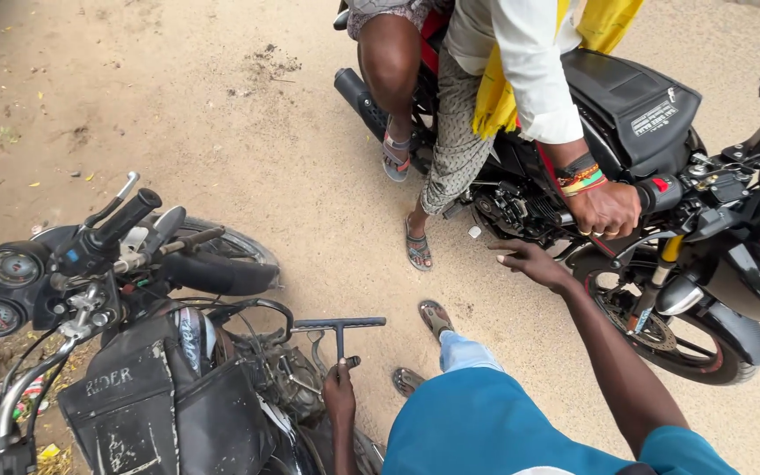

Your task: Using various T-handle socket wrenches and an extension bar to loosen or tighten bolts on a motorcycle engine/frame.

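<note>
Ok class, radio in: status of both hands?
Left hand grips T-handle wrench by parked motorcycle. Right hand open, reaching toward second motorcycle. Rider's hand close by.

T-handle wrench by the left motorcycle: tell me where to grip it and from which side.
Grip the T-handle wrench on its horizontal crossbar, coming from above, a palm over each end. The bar lies level and free on both sides; the left hand already holds the upright shaft below, beside the motorcycle.

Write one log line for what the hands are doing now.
left hand: grips black metal T-shaped wrench at parked black motorcycle | right hand: open, reaching toward second black motorcycle with riders
</note>
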